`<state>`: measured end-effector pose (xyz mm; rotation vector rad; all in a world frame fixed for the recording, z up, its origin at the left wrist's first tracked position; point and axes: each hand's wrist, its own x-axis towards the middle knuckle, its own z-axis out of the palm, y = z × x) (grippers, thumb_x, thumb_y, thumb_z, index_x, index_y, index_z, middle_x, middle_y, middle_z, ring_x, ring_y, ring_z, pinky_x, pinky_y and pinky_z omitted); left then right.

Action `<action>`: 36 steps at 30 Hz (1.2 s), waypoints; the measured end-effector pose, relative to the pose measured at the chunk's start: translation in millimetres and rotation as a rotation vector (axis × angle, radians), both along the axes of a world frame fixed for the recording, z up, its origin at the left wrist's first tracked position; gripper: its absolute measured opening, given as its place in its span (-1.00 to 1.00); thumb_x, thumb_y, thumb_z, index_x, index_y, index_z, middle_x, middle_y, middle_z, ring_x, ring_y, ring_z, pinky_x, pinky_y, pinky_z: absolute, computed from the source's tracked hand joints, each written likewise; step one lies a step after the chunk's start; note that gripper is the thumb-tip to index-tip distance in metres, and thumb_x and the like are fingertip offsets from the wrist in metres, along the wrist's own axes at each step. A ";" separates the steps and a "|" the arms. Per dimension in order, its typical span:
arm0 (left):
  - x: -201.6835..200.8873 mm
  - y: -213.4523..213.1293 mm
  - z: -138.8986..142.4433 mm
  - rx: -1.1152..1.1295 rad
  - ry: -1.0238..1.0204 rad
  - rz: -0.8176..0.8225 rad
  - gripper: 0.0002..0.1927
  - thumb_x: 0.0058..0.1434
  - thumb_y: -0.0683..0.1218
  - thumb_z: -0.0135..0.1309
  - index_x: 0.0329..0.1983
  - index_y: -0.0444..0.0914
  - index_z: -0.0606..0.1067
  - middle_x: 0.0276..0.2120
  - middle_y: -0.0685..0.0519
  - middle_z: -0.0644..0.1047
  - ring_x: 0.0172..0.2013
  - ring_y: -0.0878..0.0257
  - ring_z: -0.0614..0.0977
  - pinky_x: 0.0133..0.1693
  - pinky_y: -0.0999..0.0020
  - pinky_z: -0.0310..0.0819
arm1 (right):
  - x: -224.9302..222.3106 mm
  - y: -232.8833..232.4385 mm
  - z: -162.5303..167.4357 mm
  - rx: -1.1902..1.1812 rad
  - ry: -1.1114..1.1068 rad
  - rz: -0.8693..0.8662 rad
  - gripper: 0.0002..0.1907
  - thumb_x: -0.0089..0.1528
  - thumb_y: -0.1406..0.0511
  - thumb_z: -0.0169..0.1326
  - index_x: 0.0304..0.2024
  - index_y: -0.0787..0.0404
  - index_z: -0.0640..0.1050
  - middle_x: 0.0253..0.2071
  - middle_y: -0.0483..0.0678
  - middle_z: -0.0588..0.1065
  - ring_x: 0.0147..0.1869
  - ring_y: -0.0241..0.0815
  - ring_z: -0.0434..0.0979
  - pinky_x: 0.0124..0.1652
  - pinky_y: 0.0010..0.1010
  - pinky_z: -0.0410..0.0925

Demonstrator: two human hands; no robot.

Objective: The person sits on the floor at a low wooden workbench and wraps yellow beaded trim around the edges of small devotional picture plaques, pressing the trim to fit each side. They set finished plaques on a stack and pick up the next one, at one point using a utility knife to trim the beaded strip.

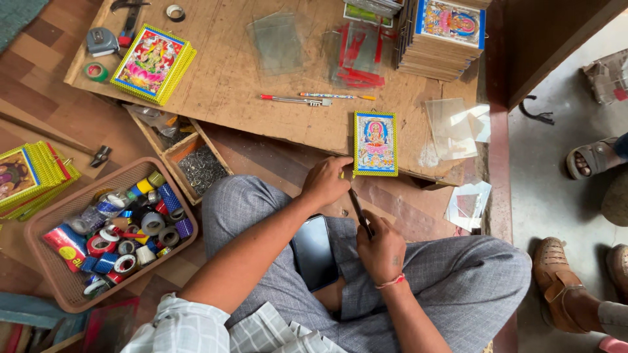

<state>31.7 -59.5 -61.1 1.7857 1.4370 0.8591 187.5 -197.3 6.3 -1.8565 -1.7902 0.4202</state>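
The person sits cross-legged on the floor in grey checked trousers, with a dark phone (314, 252) lying on their lap. Their left hand (325, 181) rests at the near edge of a low wooden board (222, 85), its fingers curled at the bottom corner of a small framed picture (375, 143) with a yellow border. The picture lies flat on the board, close to the edge. Their right hand (381, 248) is closed around a thin dark tool (358, 209), which points up toward the left hand and the corner of the picture; I cannot tell what kind of tool it is. A red thread is tied around that wrist. To the left on the floor sits a brown basket (59, 287) full of coloured tape rolls, and just beside it a wooden box of small nails (203, 167). On the board lie two pens (317, 98), some clear glass sheets (451, 127), a stack of yellow-edged pictures (152, 63) and a tall stack of frames (445, 39). Other people's sandalled feet (562, 281) show at the right.
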 end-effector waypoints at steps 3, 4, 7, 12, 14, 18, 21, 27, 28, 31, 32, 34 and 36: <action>-4.8 -3.0 14.8 -0.086 0.058 -0.020 -0.40 -0.04 -0.15 0.15 0.17 -0.19 0.52 -0.09 -0.17 0.59 -0.02 -0.10 0.60 0.01 0.07 0.48 | 6.5 10.2 -13.0 -0.176 -0.112 0.043 -0.67 0.14 0.28 0.19 -0.02 0.02 0.65 -0.20 0.08 0.63 -0.16 0.15 0.63 -0.16 -0.08 0.46; -7.2 -3.3 20.2 -0.060 0.060 -0.022 -0.41 -0.04 -0.16 0.17 0.16 -0.21 0.52 -0.07 -0.17 0.59 -0.01 -0.11 0.59 0.00 0.06 0.47 | 6.2 15.8 -18.6 -0.264 -0.154 0.036 -0.67 0.15 0.27 0.20 -0.01 -0.01 0.66 -0.19 0.09 0.63 -0.12 0.13 0.63 -0.12 -0.10 0.47; -14.8 1.1 33.1 0.067 0.044 -0.013 -0.37 -0.03 -0.23 0.12 0.21 -0.27 0.45 -0.05 -0.18 0.57 -0.02 -0.13 0.60 -0.01 0.06 0.49 | 9.1 28.4 -32.6 -0.179 -0.249 -0.006 -0.62 0.08 0.22 0.29 -0.03 0.05 0.66 -0.17 0.07 0.63 -0.07 0.11 0.62 -0.04 -0.07 0.42; -49.2 40.5 39.9 0.323 0.237 0.145 -0.31 0.13 -0.32 0.05 0.40 -0.28 0.31 0.03 -0.21 0.54 -0.12 -0.20 0.59 -0.06 -0.04 0.48 | 21.2 69.1 -54.6 -0.268 1.064 -0.370 -0.62 0.15 0.18 0.30 -0.03 0.17 0.59 -0.11 -0.05 0.60 -0.02 -0.10 0.58 -0.02 -0.23 0.39; -59.6 58.0 40.4 0.303 0.298 0.200 -0.31 0.16 -0.33 0.05 0.42 -0.29 0.30 0.04 -0.20 0.53 -0.07 -0.18 0.59 -0.02 -0.02 0.48 | 26.0 93.8 -69.1 -0.471 1.519 -0.510 -0.66 0.22 0.12 0.26 -0.11 0.21 0.59 -0.14 -0.08 0.59 -0.03 -0.18 0.56 0.00 -0.27 0.33; -60.2 64.2 45.4 0.423 0.218 0.263 -0.22 -0.02 -0.29 0.17 0.34 -0.44 0.28 0.03 -0.28 0.49 0.01 -0.21 0.54 0.00 -0.05 0.41 | 17.5 134.0 -113.2 -0.446 1.833 -0.572 -0.77 0.18 0.19 0.29 -0.23 0.13 0.55 -0.25 -0.11 0.47 -0.11 -0.16 0.48 0.04 -0.19 0.45; -56.1 49.6 56.6 0.546 0.193 0.320 -0.27 0.00 -0.21 0.27 0.28 -0.41 0.32 0.05 -0.26 0.49 0.04 -0.21 0.51 0.06 -0.09 0.34 | 12.3 144.6 -129.4 -0.368 1.891 -0.577 -0.82 0.17 0.30 0.30 -0.25 0.19 0.55 -0.36 -0.14 0.43 -0.21 -0.20 0.42 0.02 -0.20 0.47; -41.0 21.8 99.5 0.565 0.079 0.191 -0.33 0.06 -0.18 0.32 0.27 -0.28 0.38 0.18 -0.16 0.48 0.18 -0.11 0.50 0.25 0.05 0.29 | 38.6 140.1 -56.0 0.102 1.194 -0.442 -0.85 0.07 0.50 0.25 -0.32 0.34 0.56 -0.41 -0.10 0.51 -0.40 -0.25 0.42 -0.33 -0.42 0.29; -35.7 19.1 107.8 0.604 0.047 0.145 -0.29 0.04 -0.17 0.33 0.28 -0.31 0.37 0.20 -0.18 0.46 0.20 -0.12 0.49 0.26 0.03 0.26 | 45.7 137.1 -30.0 0.155 0.970 -0.384 -0.87 0.08 0.49 0.22 -0.30 0.40 0.62 -0.38 -0.07 0.57 -0.36 -0.29 0.51 -0.29 -0.49 0.38; -20.8 17.8 130.4 0.703 -0.026 0.058 -0.19 -0.06 -0.14 0.35 0.30 -0.39 0.34 0.24 -0.25 0.43 0.24 -0.17 0.45 0.27 -0.02 0.17 | 50.7 131.6 42.3 0.269 0.813 -0.131 -0.77 0.13 0.46 0.22 -0.15 0.38 0.63 -0.23 -0.08 0.61 -0.17 -0.36 0.55 -0.14 -0.54 0.41; -16.2 18.5 135.4 0.710 -0.041 0.059 -0.15 -0.10 -0.14 0.36 0.30 -0.41 0.34 0.24 -0.28 0.43 0.24 -0.20 0.44 0.27 -0.03 0.14 | 49.2 129.9 61.3 0.282 0.716 -0.064 -0.77 0.13 0.47 0.23 -0.14 0.39 0.63 -0.23 -0.07 0.61 -0.16 -0.35 0.54 -0.12 -0.53 0.41; -13.0 22.3 139.8 0.597 -0.060 0.043 -0.20 -0.13 -0.13 0.39 0.21 -0.40 0.39 0.10 -0.25 0.50 0.14 -0.17 0.50 0.22 -0.02 0.16 | 44.3 129.7 88.9 0.304 0.521 0.073 -0.76 0.12 0.50 0.25 -0.14 0.43 0.63 -0.23 -0.05 0.60 -0.13 -0.34 0.52 -0.07 -0.51 0.41; -13.4 27.9 136.5 0.352 -0.069 0.002 -0.37 -0.12 -0.11 0.45 0.03 -0.35 0.49 -0.17 -0.11 0.64 -0.08 -0.03 0.64 0.15 0.01 0.26 | 37.6 130.3 100.4 0.263 0.545 0.167 -0.72 0.09 0.52 0.27 -0.13 0.43 0.62 -0.18 -0.04 0.61 -0.08 -0.33 0.54 -0.02 -0.50 0.41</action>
